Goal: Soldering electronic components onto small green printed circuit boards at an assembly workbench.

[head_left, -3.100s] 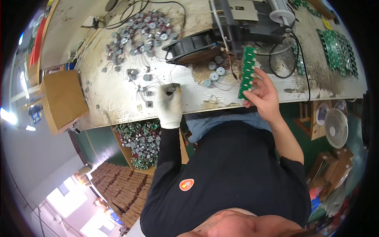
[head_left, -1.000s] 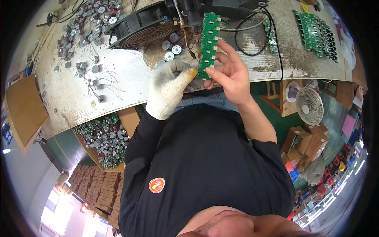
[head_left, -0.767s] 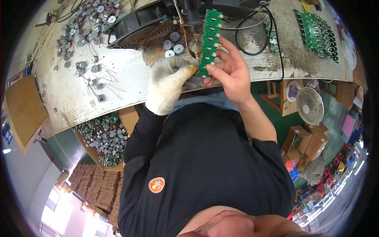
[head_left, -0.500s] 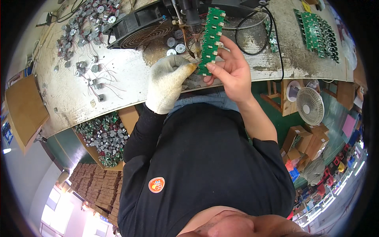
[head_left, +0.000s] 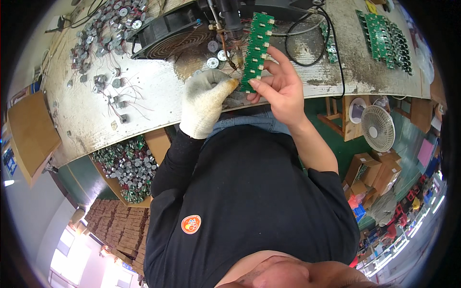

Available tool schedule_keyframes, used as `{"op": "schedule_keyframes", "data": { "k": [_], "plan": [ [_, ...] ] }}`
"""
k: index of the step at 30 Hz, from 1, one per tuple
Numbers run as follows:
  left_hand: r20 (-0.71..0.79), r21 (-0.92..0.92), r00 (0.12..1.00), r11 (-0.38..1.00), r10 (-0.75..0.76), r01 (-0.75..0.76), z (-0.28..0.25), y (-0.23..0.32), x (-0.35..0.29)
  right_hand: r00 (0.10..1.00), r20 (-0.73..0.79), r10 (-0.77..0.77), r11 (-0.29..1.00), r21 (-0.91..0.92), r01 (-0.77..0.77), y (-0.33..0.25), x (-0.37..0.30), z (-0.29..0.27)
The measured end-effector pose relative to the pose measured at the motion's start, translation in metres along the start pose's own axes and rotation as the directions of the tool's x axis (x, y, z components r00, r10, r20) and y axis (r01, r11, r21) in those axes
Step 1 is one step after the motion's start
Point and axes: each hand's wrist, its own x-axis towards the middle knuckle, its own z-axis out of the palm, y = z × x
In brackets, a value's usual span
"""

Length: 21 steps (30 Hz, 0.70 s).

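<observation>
Both hands (head_left: 206,103) apparently still grip the circuit board (head_left: 256,50).

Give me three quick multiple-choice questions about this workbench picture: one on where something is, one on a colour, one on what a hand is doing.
1. Where does the small white fan stand?
A. On the bench top
B. Below the bench, on the person's right
C. In the cardboard box

2. What colour is the long circuit board strip?
A. Green
B. Blue
C. Red

3. What is the right hand doing?
A. Lying flat on the bench
B. Hanging at the person's side
C. Holding the circuit board strip by its lower end

Answers:
1. B: the fan shows beyond the bench edge, lower down on the right.
2. A: the strip is plainly green with pale parts along it.
3. C: the bare fingers pinch the strip, while the gloved left hand meets its lower end.
</observation>
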Motion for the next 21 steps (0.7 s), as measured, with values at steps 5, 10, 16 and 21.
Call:
{"op": "schedule_keyframes", "data": {
  "k": [5, 10, 16, 21],
  "plan": [
    [-0.003, -0.088, 0.999, 0.995, -0.052, 0.052, 0.005, 0.009, -0.005, 1.0, -0.027, 0.01, 1.0, 0.027, -0.009, 0.0, -0.001, 0.001],
    [-0.005, 0.023, 1.0, 1.0, -0.015, 0.015, -0.002, 0.002, -0.008, 0.999, -0.034, 0.027, 0.999, 0.028, -0.026, 0.001, -0.001, -0.001],
    [-0.072, -0.083, 0.997, 0.996, 0.026, -0.032, 0.002, -0.003, -0.012, 0.999, -0.027, 0.038, 0.999, 0.025, -0.038, 0.0, -0.003, 0.002],
    [-0.055, 0.019, 0.997, 0.999, 0.047, -0.046, 0.002, -0.001, -0.013, 0.999, -0.035, 0.033, 0.999, 0.034, -0.032, 0.002, -0.004, 0.002]
  ]
}}
